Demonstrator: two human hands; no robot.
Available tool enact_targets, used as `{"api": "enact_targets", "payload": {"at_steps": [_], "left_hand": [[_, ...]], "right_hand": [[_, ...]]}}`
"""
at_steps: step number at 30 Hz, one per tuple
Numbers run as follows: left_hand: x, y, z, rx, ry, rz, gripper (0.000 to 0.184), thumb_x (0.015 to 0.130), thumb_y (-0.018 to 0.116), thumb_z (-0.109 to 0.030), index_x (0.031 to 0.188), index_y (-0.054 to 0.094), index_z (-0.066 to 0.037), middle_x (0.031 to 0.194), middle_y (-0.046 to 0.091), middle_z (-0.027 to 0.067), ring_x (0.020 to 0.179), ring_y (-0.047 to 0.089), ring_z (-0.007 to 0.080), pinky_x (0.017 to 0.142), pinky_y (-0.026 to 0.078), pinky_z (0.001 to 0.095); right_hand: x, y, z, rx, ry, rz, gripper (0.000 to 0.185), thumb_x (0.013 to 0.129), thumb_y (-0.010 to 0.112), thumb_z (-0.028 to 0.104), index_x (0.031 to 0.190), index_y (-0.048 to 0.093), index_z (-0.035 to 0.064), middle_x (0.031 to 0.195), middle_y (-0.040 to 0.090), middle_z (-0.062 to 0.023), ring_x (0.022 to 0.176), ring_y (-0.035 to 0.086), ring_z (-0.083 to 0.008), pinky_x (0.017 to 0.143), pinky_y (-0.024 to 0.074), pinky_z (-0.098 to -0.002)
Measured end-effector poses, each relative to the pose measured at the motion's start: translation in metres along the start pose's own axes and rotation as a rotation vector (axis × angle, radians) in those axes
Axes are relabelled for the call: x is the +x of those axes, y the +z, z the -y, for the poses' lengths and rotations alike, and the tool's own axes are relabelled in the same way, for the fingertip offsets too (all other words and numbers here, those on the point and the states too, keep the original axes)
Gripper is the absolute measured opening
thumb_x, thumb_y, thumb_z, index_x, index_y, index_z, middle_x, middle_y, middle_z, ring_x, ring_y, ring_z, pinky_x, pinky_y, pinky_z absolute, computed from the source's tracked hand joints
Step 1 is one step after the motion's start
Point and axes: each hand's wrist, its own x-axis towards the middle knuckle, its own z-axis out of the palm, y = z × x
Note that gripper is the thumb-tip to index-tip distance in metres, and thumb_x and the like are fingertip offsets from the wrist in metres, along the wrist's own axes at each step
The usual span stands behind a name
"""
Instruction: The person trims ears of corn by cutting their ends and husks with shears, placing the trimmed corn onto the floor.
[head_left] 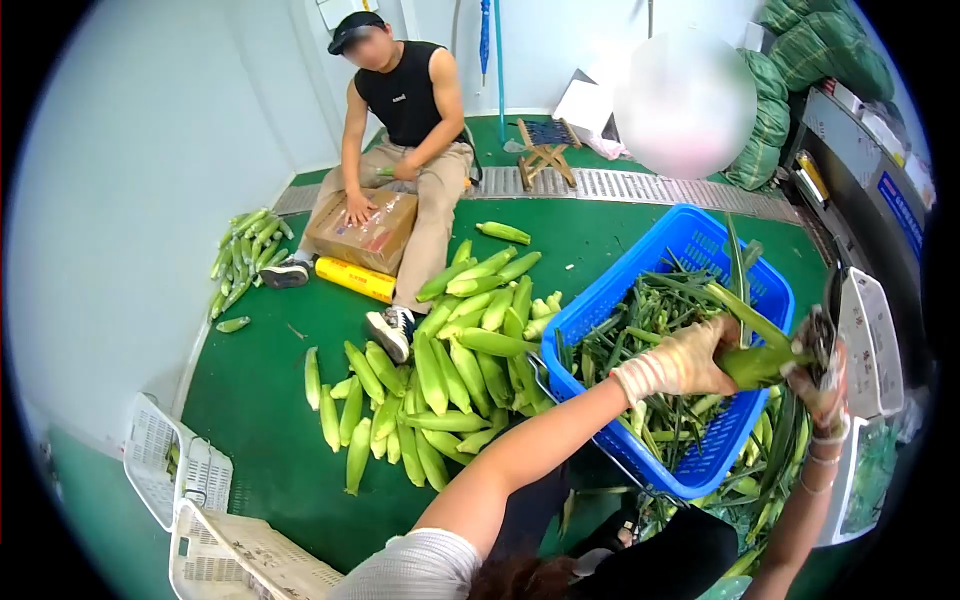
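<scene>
Above the right side of a blue plastic basket, my gloved left hand is closed around a green ear of corn with long leaves still on it. At the stem end of that ear is my right hand, fingers bent around a dark, partly shiny thing whose kind I cannot make out. Cut leaves and husk trimmings fill much of the basket below. Left of the basket lies a large heap of husked-down green corn ears on the floor.
A person sits opposite with a cardboard box and a yellow roll. More corn lies by the left wall. White crates stand front left, a folding stool at the back, and untrimmed corn with leaves beside the basket.
</scene>
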Motion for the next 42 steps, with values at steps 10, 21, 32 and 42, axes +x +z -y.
{"api": "enact_targets", "payload": {"at_steps": [10,21,32,42], "left_hand": [[0.034,-0.008,0.074,-0.247,-0.226,-0.672,0.033,0.081,0.065,-0.027,0.099,0.061,0.001,0.087,0.067,0.0147,0.076,0.062,0.0243,0.073,0.050,0.0357],[0.015,-0.069,0.162,-1.229,-0.467,-1.393,0.038,0.084,0.051,-0.038,0.101,0.051,-0.004,0.104,0.056,0.0110,0.095,0.053,0.0272,0.091,0.041,0.0421],[0.016,-0.032,0.167,-1.234,-0.558,-1.291,0.053,0.086,0.048,-0.043,0.114,0.047,0.001,0.119,0.052,0.0169,0.103,0.051,0.0298,0.095,0.040,0.0439],[0.028,-0.018,0.112,-0.691,-0.806,-1.508,0.057,0.084,0.057,-0.038,0.113,0.053,0.010,0.110,0.060,0.0220,0.090,0.060,0.0321,0.084,0.047,0.0398]], "right_hand": [[0.096,0.077,0.022,0.202,0.222,-0.045,0.027,0.076,0.069,0.010,0.098,0.055,0.0037,0.084,0.061,-0.0040,0.074,0.055,-0.0123,0.070,0.0466,-0.0289],[-0.073,0.142,-0.004,0.119,0.812,0.267,0.061,0.069,0.076,0.040,0.104,0.045,0.0001,0.089,0.061,-0.0221,0.085,0.061,-0.0363,0.077,0.0472,-0.0423],[-0.057,0.184,-0.009,0.163,0.710,-0.038,0.076,0.062,0.082,0.043,0.106,0.041,-0.0045,0.096,0.056,-0.0197,0.087,0.057,-0.0284,0.080,0.0469,-0.0376],[-0.030,0.176,-0.026,0.631,0.896,0.058,0.052,0.065,0.081,0.039,0.085,0.051,0.0015,0.075,0.054,-0.0062,0.068,0.049,-0.0160,0.063,0.0437,-0.0314]]}}
